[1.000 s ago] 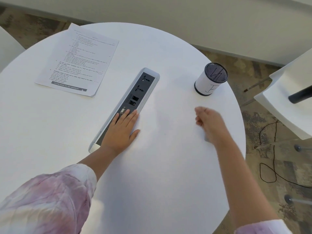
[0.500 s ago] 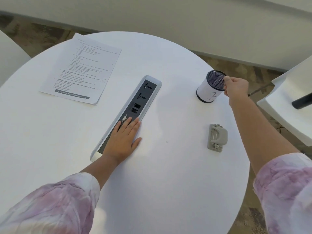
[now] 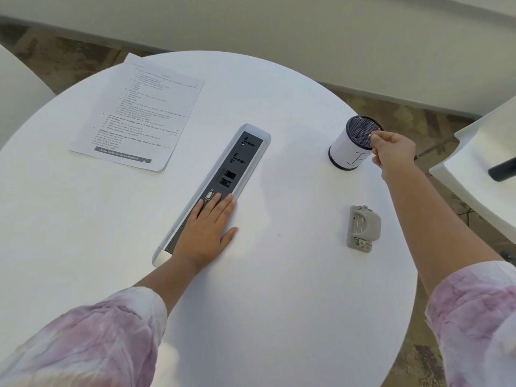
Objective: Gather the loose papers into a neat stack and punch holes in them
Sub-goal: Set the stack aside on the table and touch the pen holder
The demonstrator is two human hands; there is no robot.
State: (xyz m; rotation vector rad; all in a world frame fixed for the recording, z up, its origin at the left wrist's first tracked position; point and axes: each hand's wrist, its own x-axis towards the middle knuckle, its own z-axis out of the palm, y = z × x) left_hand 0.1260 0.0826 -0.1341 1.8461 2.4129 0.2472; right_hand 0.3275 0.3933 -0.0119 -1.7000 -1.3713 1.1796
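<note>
One round white table [image 3: 279, 303] bears papers [image 3: 134, 115], punch [image 3: 363, 229], socket strip [image 3: 223, 177].

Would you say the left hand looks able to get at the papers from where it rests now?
Probably yes: the left hand lies flat on the socket strip, holding nothing, and the table between it and the papers is bare.

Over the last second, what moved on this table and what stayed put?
The right hand left the hole punch lying near the table's right edge and travelled away from the person to the mesh cup, where its fingertips now pinch something small at the rim. The left hand stayed flat on the power strip; the papers and cup did not shift.
</note>
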